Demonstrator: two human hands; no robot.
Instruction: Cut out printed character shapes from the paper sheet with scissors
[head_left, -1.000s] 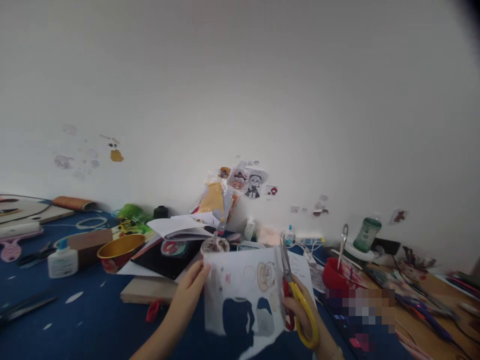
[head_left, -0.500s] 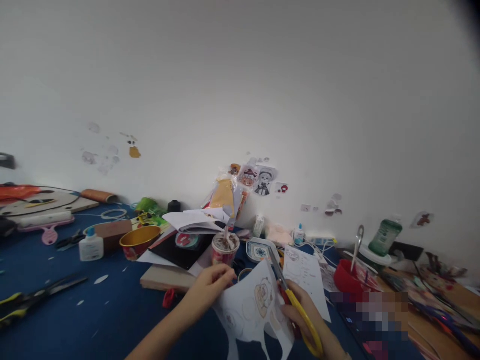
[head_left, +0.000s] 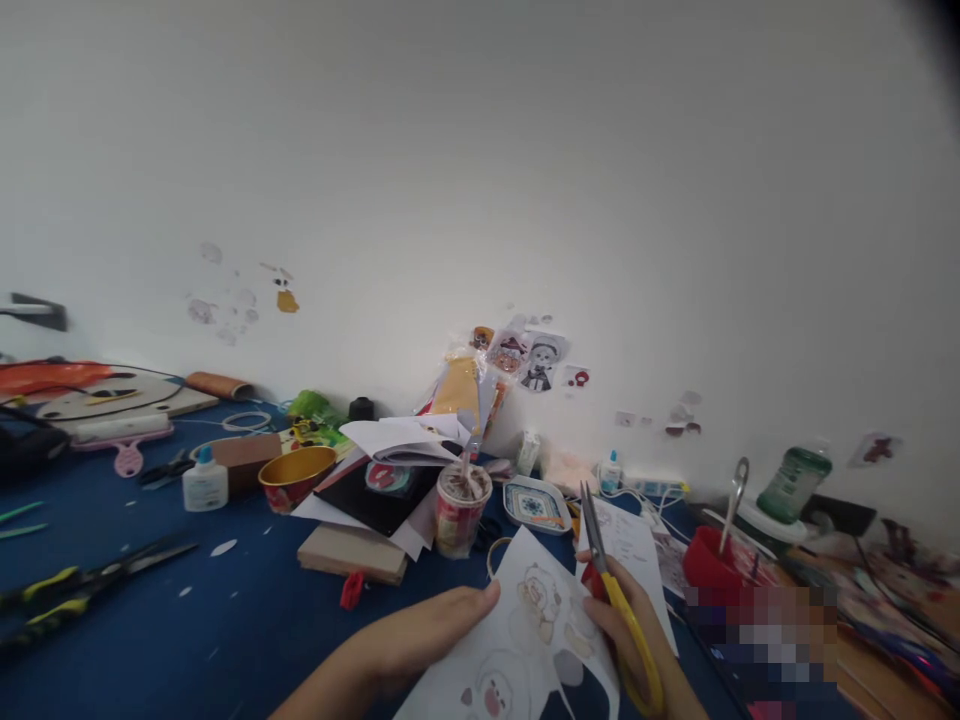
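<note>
My left hand (head_left: pixel 427 628) grips a white sheet of paper (head_left: pixel 517 620) by its left edge, thumb on top and the other fingers hidden beneath. Coloured cartoon drawings are on the sheet, and its lower right has cut-out gaps. In my right hand (head_left: pixel 639 615) is a pair of scissors (head_left: pixel 616 597) with yellow handles, blades pointing up and away beside the paper's right edge. The blades look close together and are not on the paper. Behind the paper stands a lidded cup (head_left: pixel 461 510) with brown contents.
Black-and-yellow shears (head_left: pixel 82 590) lie on the blue tabletop at left. Nearby are a glue bottle (head_left: pixel 205 482), a gold bowl (head_left: pixel 298 470) and a wooden block (head_left: pixel 352 553). A patterned dish (head_left: pixel 534 503), a printed sheet (head_left: pixel 637 550) and a red container (head_left: pixel 709 562) stand further right.
My left hand has shifted its hold, from bent fingers at the paper's upper edge to thumb on top. The sheet has turned, showing another drawing. The whole view has swung slightly left.
</note>
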